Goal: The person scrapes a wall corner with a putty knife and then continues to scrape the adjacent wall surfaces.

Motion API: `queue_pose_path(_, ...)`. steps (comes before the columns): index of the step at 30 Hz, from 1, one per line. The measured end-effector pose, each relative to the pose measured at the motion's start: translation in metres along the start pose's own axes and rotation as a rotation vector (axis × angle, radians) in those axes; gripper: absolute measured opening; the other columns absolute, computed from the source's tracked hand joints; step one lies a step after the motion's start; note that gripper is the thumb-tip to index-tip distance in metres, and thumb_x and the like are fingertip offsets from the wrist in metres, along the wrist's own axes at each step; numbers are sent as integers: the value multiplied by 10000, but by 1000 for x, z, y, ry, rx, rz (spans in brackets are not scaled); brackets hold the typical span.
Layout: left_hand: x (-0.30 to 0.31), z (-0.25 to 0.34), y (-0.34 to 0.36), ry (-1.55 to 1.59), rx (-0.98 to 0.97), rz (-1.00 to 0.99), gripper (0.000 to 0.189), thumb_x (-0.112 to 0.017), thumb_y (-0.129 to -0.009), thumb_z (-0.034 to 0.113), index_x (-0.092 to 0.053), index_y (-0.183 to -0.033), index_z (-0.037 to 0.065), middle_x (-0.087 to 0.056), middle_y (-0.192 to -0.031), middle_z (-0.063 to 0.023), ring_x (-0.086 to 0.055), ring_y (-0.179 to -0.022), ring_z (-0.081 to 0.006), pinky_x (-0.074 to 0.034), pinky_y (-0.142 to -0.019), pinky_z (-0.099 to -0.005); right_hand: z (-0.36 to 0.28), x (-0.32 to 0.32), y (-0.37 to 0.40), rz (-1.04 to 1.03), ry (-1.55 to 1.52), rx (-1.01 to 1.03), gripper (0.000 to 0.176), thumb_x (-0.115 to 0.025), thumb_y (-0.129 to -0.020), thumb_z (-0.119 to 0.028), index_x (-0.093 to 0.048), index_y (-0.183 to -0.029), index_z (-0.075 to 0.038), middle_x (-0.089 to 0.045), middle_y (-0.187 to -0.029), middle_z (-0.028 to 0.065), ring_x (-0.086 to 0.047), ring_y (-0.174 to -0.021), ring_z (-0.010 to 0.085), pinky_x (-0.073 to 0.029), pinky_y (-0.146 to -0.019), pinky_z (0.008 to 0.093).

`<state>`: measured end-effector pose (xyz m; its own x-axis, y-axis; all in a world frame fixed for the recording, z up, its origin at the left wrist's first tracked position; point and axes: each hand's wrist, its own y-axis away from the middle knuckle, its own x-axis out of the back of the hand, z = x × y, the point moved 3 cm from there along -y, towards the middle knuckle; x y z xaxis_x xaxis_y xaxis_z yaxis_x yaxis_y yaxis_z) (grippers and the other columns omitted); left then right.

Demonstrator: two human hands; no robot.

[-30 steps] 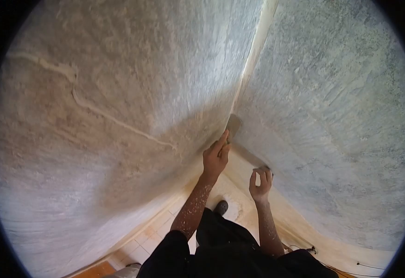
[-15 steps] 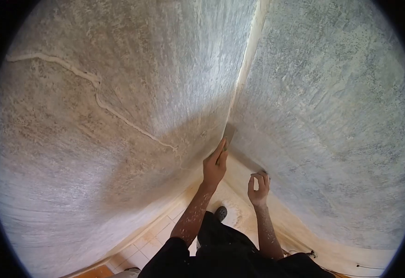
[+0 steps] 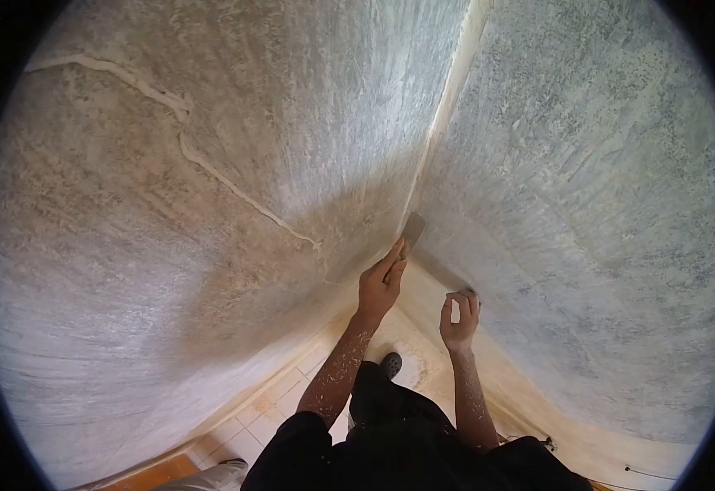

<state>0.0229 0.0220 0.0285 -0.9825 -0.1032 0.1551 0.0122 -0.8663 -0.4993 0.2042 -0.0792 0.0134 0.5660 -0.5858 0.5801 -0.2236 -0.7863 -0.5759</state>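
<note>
- Blade of the scraper (image 3: 412,230) shows higher and slightly further right in the view than in the earlier frame; the pale crack (image 3: 239,192) has also shifted up in view, so the camera has moved too.
- One scraper, its blade pointing up and leaning right, at the corner (image 3: 424,168) where two walls meet, just below the bright part of the corner line.
- Left hand (image 3: 380,282) is closed round the scraper's handle, fingers pointing up towards the blade.
- Right hand (image 3: 460,321) is to the right of the scraper and apart from it, near the right wall (image 3: 586,204), thumb and fingers curled into a ring. Something dark shows at its fingertips; whether it is gripped, I cannot tell.
- Two bare forearms, both flecked with pale specks.
- One long crack runs down the left wall (image 3: 112,270) towards the corner.
- Two dark shoes: one (image 3: 391,365) on the floor (image 3: 263,425) below the hands, one (image 3: 233,463) partly seen at lower left, beside pale cloth (image 3: 202,479).
</note>
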Motion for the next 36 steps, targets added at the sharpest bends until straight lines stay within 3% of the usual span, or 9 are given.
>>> queue_pose_path(6, 3, 65, -58, -40, -119, 65, 395, -603, -947, 51, -568, -1340, 33, -705, -1120, -160, -676, -891, -128, -508, -776, -237, -1, -1, 1, 4, -17, 7, 170, -651, -810, 23, -618, -957, -54, -588, -979, 140, -575, -957, 341, -444, -842, 418)
queue_pose_path(11, -2, 41, -31, -3, -25, 35, 397, -585, -958, 51, -551, -1352, 17, -689, -1174, -157, -663, -901, -102, -505, -781, -230, -3, 4, -4, 17, -42, 12, 123, -633, -834, 29, -618, -939, -32, -588, -962, 150, -573, -947, 343, -451, -851, 409)
queue_pose_path(14, 7, 84, -61, 76, -11, -9, 417, -537, -1006, 161, -503, -1403, 38, -598, -1342, -153, -611, -1160, -195, -459, -963, -294, 1, 2, 0, 1, -38, 8, 167, -647, -807, 28, -624, -953, -49, -589, -983, 153, -577, -970, 352, -454, -850, 430)
queue_pose_path(18, 2, 74, -44, 135, 159, -40, 411, -530, -1013, 182, -509, -1405, 61, -584, -1362, -146, -584, -1197, -189, -436, -991, -297, -3, 7, -4, -1, -51, -13, 165, -650, -806, 24, -623, -952, -47, -591, -983, 153, -577, -960, 348, -455, -849, 428)
queue_pose_path(23, 10, 108, -71, 60, -16, 40, 403, -564, -983, 91, -528, -1378, 23, -658, -1256, -142, -644, -1047, -135, -493, -877, -259, 0, 4, -1, -13, -31, 3, 150, -648, -814, 14, -622, -946, -52, -593, -977, 150, -576, -959, 343, -455, -849, 426)
queue_pose_path(26, 7, 76, -46, -1, -17, 24, 404, -560, -988, 105, -524, -1383, 30, -651, -1268, -141, -635, -1063, -124, -484, -889, -255, -2, 9, -1, -4, -43, -9, 148, -646, -817, 10, -623, -949, -51, -594, -976, 147, -579, -957, 351, -455, -856, 432)
queue_pose_path(31, 17, 110, -69, 148, 141, -51, 419, -517, -1019, 218, -511, -1394, 31, -581, -1357, -169, -531, -1264, -187, -377, -1063, -322, 5, 11, 3, -46, -43, -27, 137, -645, -828, -3, -624, -957, -46, -600, -992, 146, -586, -967, 355, -459, -859, 434)
queue_pose_path(35, 5, 79, -33, 22, 59, 11, 415, -512, -1025, 223, -516, -1393, 32, -677, -1177, -107, -615, -1025, -133, -459, -921, -279, 0, 18, 0, -60, -46, -30, 138, -650, -830, -10, -626, -961, -47, -605, -1007, 142, -586, -983, 351, -462, -856, 434)
queue_pose_path(36, 4, 80, -33, 20, 66, 21, 412, -508, -1028, 227, -520, -1393, 36, -620, -1018, -51, -538, -860, -98, -438, -786, -253, 0, 17, -1, -63, -47, -24, 139, -652, -829, -10, -626, -961, -48, -606, -1010, 141, -585, -988, 350, -463, -854, 434)
